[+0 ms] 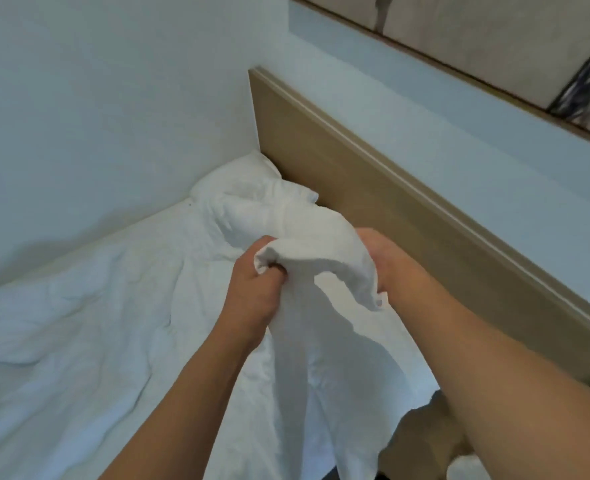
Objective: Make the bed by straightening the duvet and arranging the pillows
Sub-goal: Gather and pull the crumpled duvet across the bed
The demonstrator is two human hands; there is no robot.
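A rumpled white duvet covers the bed and bunches up into the far corner by the headboard. Both hands hold a raised edge of the white fabric in the middle of the view. My left hand is fisted on a rolled fold of that edge. My right hand grips the same edge from behind, its fingers largely hidden by the cloth. The fabric hangs down between my forearms. A white lump in the corner may be a pillow; I cannot tell.
A light wooden headboard runs diagonally along the right. A pale wall borders the bed on the left and meets the headboard at the corner. A wood-framed picture hangs above the headboard.
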